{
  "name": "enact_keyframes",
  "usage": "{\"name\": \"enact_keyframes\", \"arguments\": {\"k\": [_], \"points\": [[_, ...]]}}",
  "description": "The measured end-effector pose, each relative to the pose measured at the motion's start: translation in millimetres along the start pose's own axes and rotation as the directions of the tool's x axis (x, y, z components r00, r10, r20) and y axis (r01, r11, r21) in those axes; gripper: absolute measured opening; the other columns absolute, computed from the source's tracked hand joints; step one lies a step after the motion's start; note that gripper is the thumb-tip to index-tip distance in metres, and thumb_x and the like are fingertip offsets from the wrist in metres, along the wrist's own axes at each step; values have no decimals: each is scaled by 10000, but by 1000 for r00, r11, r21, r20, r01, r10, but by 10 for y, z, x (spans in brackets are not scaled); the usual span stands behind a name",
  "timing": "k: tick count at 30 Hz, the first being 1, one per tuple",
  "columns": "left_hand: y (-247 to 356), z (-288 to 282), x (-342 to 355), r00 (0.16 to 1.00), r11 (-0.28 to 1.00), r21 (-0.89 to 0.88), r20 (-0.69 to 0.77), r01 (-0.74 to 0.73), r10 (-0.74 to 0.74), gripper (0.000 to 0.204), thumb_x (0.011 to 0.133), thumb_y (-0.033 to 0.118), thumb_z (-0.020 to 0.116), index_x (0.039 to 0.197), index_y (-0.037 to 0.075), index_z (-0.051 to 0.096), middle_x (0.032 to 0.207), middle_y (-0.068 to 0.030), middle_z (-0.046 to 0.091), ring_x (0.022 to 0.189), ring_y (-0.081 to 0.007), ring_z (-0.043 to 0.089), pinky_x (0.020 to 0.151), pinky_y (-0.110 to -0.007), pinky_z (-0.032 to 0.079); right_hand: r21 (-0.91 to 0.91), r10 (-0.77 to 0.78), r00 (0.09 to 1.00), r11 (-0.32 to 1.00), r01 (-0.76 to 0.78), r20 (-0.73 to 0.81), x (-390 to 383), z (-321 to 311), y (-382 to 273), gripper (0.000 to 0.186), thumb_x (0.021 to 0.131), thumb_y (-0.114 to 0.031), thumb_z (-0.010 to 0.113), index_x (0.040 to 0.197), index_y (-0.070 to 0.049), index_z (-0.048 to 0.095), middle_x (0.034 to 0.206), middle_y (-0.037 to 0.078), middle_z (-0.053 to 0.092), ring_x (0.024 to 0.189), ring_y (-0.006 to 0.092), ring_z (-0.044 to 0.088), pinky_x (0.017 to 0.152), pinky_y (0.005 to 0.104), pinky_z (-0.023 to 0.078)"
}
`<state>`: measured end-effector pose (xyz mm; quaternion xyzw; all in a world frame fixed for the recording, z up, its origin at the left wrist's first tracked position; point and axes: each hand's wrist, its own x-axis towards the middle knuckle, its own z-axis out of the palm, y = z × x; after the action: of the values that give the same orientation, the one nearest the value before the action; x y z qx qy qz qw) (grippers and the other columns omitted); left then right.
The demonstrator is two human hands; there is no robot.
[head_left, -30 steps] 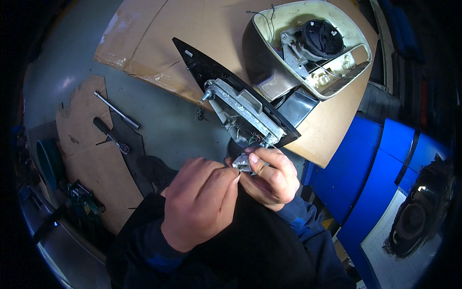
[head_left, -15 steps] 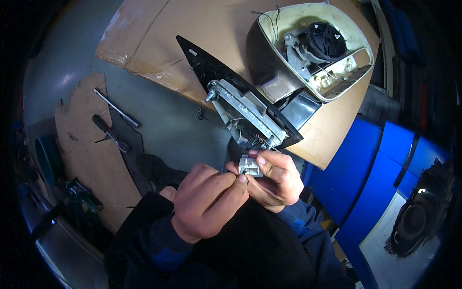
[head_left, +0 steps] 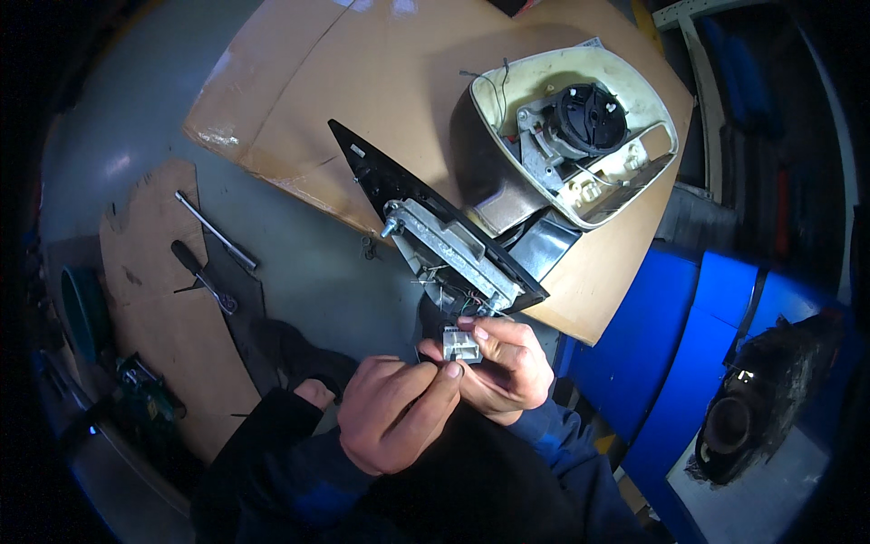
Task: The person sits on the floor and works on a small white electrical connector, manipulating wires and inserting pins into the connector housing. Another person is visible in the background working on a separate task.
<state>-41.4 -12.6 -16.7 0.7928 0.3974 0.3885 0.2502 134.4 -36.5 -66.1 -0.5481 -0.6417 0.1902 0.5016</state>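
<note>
A white plastic electrical connector (head_left: pixel 461 345) sits between my two hands, its open socket side facing up. My right hand (head_left: pixel 509 367) grips it between thumb and fingers, with the thumb along its far edge. My left hand (head_left: pixel 391 412) is closed in a pinch against the connector's near edge; whatever its fingertips hold is hidden. Thin coloured wires (head_left: pixel 473 299) run close by, at the metal bracket (head_left: pixel 450 251) of a car door mirror. The mirror's black triangular base (head_left: pixel 381 177) is tilted toward me, and its housing (head_left: pixel 489 136) lies open, showing a round black motor unit (head_left: pixel 591 121).
The mirror rests on a large cardboard sheet (head_left: pixel 290 100). On the left, a ratchet (head_left: pixel 205 276) and a metal extension bar (head_left: pixel 216 230) lie near another cardboard piece (head_left: pixel 154 299). Blue panels (head_left: pixel 648 299) stand at right, beside a dirty black part (head_left: pixel 757 399) on a pale surface.
The view has shifted, so the mirror sits slightly lower and further left in the picture. Both hands stay at the connector, which is turned a little and shows more of its socket.
</note>
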Motion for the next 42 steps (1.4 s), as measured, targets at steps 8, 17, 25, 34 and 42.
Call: {"name": "enact_keyframes", "arguments": {"k": [8,17,25,34,42], "points": [[95,33,11,992,995,6,-79,96,-96,371,825,-42,880,1183,6,796,1032,-92,721,812,-239,704,715,-344,563,-57,-47,997,997,44,-56,30,42,-3,596,690,-149,1081,1073,-2,649,969,185,766,794,246,794,649,309,621],[194,-48,60,959,968,-28,-126,250,-252,236,854,-24,875,1074,19,800,988,-91,733,800,-234,721,679,-334,586,-2,-13,999,1000,13,-36,82,21,-53,505,730,-23,1031,1076,4,664,1032,192,758,809,292,796,663,354,628],[220,-174,102,973,973,-47,-37,225,-226,262,833,-43,871,1084,4,814,966,-93,725,795,-243,717,697,-346,582,-5,-31,998,1000,31,-54,42,42,-27,525,719,-22,1038,1084,-11,661,1024,179,752,772,269,778,626,335,600],[172,-72,73,977,977,-57,-51,205,-208,252,829,-54,869,1069,3,819,973,-101,738,796,-251,717,699,-348,581,6,-81,996,997,82,-29,38,14,8,516,722,15,1005,1109,12,664,1025,189,756,796,303,788,648,374,624],[146,-17,98,981,982,-20,-50,187,-187,176,839,-31,858,995,18,791,948,-83,730,771,-260,724,659,-354,595,34,-122,992,992,123,-37,12,14,69,471,725,31,985,1093,31,691,1000,188,748,806,321,791,663,386,638]]}}
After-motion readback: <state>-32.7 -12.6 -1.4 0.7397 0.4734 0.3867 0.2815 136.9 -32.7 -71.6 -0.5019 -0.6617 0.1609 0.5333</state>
